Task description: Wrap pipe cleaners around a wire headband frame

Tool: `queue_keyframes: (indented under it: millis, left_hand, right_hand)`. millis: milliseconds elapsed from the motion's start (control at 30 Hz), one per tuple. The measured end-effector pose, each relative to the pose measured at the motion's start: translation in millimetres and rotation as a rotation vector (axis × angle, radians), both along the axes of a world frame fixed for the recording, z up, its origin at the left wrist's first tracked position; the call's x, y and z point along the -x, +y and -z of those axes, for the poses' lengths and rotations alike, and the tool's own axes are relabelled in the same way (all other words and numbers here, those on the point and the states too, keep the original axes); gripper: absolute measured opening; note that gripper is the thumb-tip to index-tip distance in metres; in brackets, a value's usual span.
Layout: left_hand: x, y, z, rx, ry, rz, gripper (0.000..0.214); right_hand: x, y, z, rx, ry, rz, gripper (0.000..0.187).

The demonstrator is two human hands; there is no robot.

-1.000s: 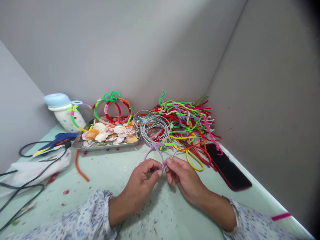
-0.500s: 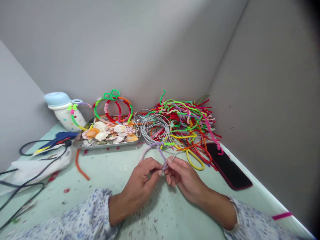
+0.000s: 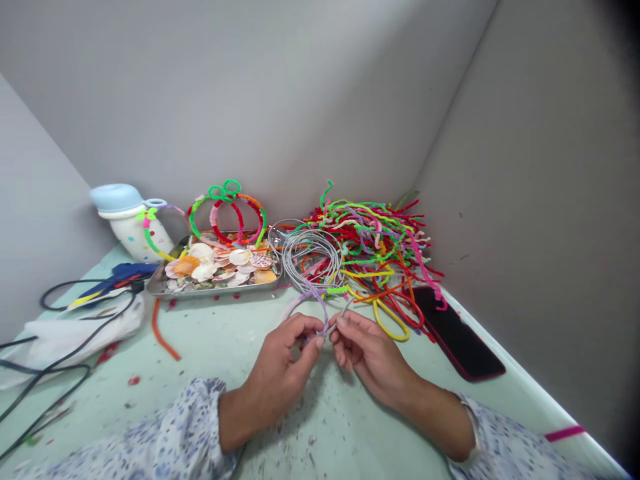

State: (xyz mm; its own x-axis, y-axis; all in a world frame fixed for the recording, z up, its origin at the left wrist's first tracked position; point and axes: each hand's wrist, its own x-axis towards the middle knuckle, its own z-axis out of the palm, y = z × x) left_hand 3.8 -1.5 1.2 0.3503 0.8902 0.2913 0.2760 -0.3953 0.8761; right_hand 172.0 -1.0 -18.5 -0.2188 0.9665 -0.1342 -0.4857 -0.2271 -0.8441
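Note:
Over the middle of the table my left hand [image 3: 287, 353] pinches a lilac pipe cleaner [image 3: 325, 309] between thumb and forefinger. The pipe cleaner curves up and back in a loop, paler toward its left side. Close on the right, my right hand [image 3: 373, 353] holds a thin grey wire [image 3: 346, 306] in a thumb-and-finger pinch, its end sticking up past the fingers. Both sets of fingertips nearly meet where the wire and the pipe cleaner come together. The exact crossing is partly hidden by the fingers. Just behind lies a coil of grey wire [image 3: 286, 263].
A metal tray [image 3: 220, 293] of shells [image 3: 203, 271] holds colourful fuzzy rings [image 3: 264, 220] at its back. A bottle [image 3: 133, 230] stands left. Heaped pipe cleaners [image 3: 370, 230] and a phone [image 3: 463, 337] lie right. Black cables [image 3: 50, 367] cross a plastic bag [image 3: 113, 320].
The lilac pipe cleaner's upright part has shifted and now curves up to join the loop. My right fingers have changed the wire's angle slightly. Both hands stay in nearly the same place.

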Motion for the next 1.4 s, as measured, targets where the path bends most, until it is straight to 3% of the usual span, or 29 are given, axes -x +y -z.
queue_keyframes:
  millis: [533, 967, 1400]
  left_hand:
    - [1.9, 5.1, 0.6, -0.094, -0.02, 0.042, 0.016]
    - [4.2, 4.5, 7.2, -0.377, 0.192, 0.039, 0.019]
    - [2.7, 0.6, 0.2, -0.282, 0.208, -0.006, 0.013]
  right_hand:
    - [-0.1, -1.0, 0.8, -0.023, -0.075, -0.002, 0.03]
    - [-1.8, -1.9, 2.1, 0.031, -0.105, -0.102, 0.029]
    - [-4.0, -1.3, -1.4, 0.022, -0.114, -0.121, 0.022]
